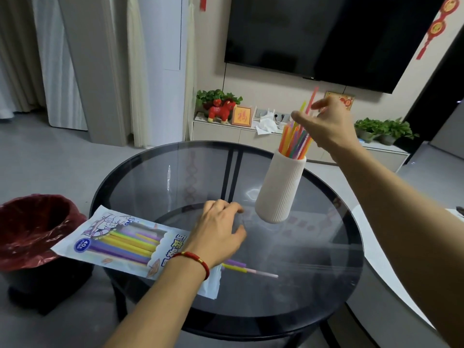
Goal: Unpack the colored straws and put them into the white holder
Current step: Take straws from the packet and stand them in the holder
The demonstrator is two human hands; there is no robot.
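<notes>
A ribbed white holder (278, 189) stands on the round glass table (288, 285), with several coloured straws (292, 144) sticking out of its top. My right hand (326, 126) hovers just above the holder and pinches a pink straw (313, 97) and a yellow one, both pointing upward. The printed straw package (125, 243) lies flat at the table's left, yellow and purple straws showing inside. A few straws (247, 269) poke out of its open right end. My left hand (218, 232) rests on the package's open end, fingers curled and spread, with a thin clear wrapper by the fingertips.
A bin lined with a dark red bag (32, 229) stands on the floor left of the table. Behind the table is a low white cabinet (226, 134) with plants and ornaments, under a wall-mounted television (326, 38). A pale curved table edge (376, 247) lies to the right.
</notes>
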